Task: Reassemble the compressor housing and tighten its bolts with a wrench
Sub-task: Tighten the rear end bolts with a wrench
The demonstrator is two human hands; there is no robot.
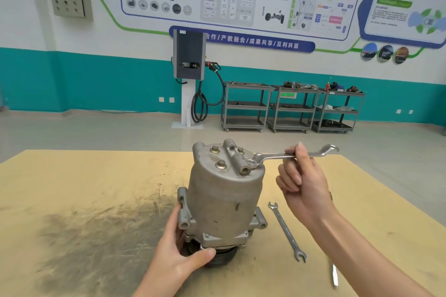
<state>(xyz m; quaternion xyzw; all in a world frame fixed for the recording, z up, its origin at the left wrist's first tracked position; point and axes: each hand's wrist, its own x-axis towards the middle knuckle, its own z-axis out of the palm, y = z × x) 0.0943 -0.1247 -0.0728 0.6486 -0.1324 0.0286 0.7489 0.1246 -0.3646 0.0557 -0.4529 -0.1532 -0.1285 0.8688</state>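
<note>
**Bracing the housing for bolt tightening**

Head view: The compressor housing [224,198] stands upright at table centre; cast metal, probably heavy and rigid. My left hand [179,252] grips its near base. My right hand [300,181] pinches the wrench [284,157] mid-shank, its ring end on a top bolt.

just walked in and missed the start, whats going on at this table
A person is bolting up a compressor that stands upright on a board-covered table. The right hand holds a combination wrench, its ring end set over a bolt at the right of the compressor's top. The left hand grips the base to steady it. Other bolts are seated on top. A spare wrench lies on the table to the right.
</note>
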